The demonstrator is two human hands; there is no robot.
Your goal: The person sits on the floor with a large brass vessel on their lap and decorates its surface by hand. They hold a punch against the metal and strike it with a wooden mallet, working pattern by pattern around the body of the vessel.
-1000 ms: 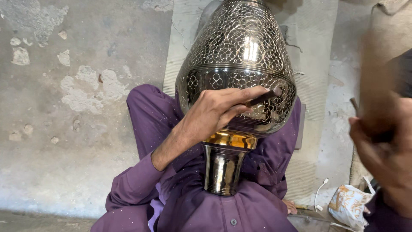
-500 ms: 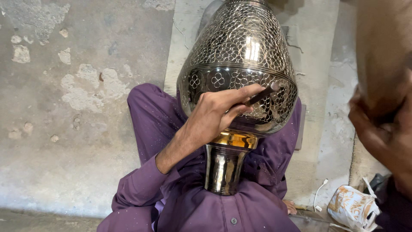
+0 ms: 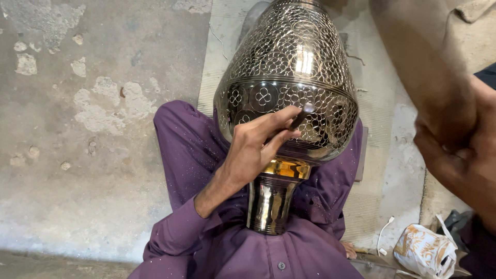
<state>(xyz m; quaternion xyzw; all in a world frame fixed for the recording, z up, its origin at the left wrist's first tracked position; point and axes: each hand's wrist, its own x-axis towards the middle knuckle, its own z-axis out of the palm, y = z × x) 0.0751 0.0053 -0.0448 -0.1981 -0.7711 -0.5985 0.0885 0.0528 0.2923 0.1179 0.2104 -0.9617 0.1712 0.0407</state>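
On a patchy concrete floor (image 3: 77,170), an engraved metal vase (image 3: 289,82) rests on purple-clad legs; left hand (image 3: 256,144) pinches a thin tool (image 3: 301,118) against it, while right hand (image 3: 454,155), beside the vase, is blurred, grip unclear.

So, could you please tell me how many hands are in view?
2: the left hand holds a thin tool against the engraved metal vase; the right hand, blurred, is at the right edge.

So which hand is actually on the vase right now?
The left hand, pinching a thin dark tool against the engraved vase. The right hand is raised off to the side, blurred, clear of it.
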